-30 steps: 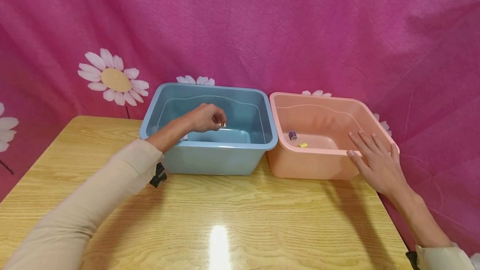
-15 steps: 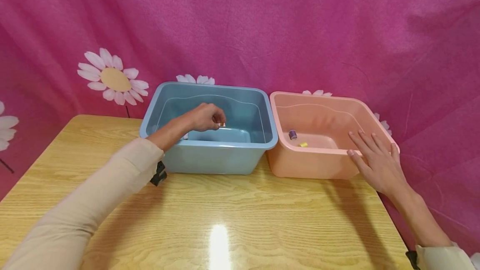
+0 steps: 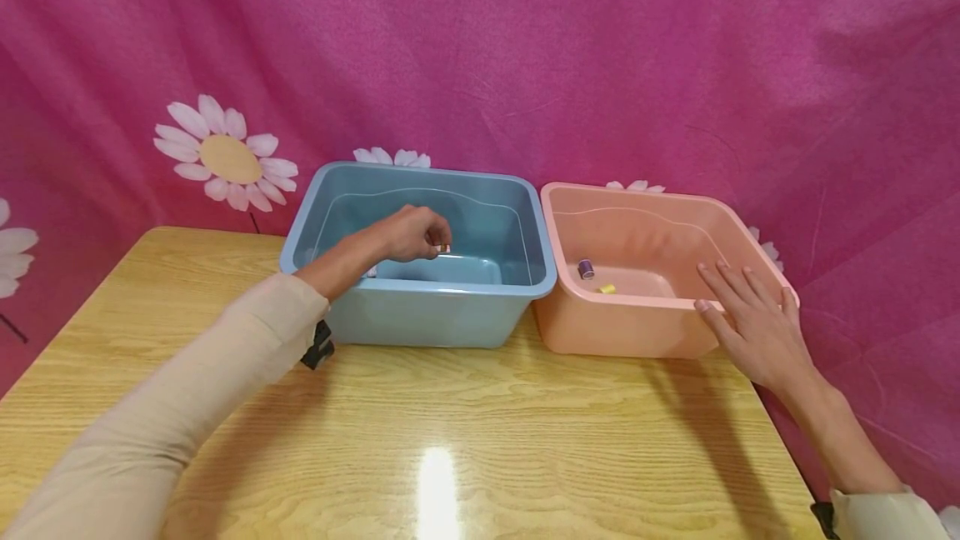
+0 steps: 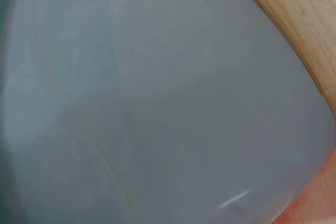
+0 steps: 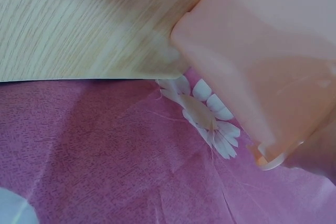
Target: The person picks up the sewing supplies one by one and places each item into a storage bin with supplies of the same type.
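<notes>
My left hand (image 3: 414, 233) is over the blue bin (image 3: 420, 315), its fingertips pinching a small spool of thread (image 3: 444, 248) with an orange-brown middle and pale ends. Most of that spool is hidden by the fingers. Behind the left wrist a small whitish thing (image 3: 371, 272) partly shows inside the blue bin. In the pink bin (image 3: 622, 332) lie a purple spool of thread (image 3: 586, 269) and a small yellow spool (image 3: 607, 289), its lower part cut off by the rim. My right hand (image 3: 757, 332) rests with straight, spread fingers on the pink bin's front right rim.
Both bins stand side by side, touching, on a wooden table (image 3: 375, 440). A magenta cloth (image 3: 480, 48) with white daisies hangs close behind them. The table's right edge runs just past the pink bin, seen also in the right wrist view.
Both hands and both bins stay in place. The pinched spool looks very slightly turned, and the head view has shifted a little.
</notes>
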`<action>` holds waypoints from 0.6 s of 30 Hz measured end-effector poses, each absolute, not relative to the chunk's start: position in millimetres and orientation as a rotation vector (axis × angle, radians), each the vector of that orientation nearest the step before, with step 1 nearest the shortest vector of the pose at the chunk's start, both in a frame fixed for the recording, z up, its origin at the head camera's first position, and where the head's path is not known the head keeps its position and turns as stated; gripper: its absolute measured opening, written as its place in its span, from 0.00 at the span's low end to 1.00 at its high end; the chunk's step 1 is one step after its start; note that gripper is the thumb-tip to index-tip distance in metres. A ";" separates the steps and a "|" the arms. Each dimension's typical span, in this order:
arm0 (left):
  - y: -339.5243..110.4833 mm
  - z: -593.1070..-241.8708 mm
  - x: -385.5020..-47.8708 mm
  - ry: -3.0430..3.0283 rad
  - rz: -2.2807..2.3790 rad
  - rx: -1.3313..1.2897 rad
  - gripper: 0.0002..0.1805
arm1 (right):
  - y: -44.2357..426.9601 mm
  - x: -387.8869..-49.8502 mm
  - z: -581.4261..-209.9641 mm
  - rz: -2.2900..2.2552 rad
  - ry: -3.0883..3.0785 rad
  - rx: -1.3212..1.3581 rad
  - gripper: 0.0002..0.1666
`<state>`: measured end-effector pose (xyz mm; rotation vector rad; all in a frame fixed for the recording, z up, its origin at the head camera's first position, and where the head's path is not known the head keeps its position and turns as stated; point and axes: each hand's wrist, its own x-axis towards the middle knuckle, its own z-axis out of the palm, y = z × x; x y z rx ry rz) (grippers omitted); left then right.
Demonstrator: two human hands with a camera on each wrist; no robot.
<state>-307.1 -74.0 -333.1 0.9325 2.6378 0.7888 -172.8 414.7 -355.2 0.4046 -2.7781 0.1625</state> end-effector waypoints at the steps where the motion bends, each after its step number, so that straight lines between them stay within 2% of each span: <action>1: -73.9 -333.0 -307.0 2.637 0.786 0.931 0.10 | 414.9 -173.0 -355.4 0.162 -2.780 0.404 0.33; 18: -72.9 -335.3 -308.1 2.627 0.769 0.914 0.09 | 414.6 -172.8 -354.0 0.175 -2.779 0.407 0.33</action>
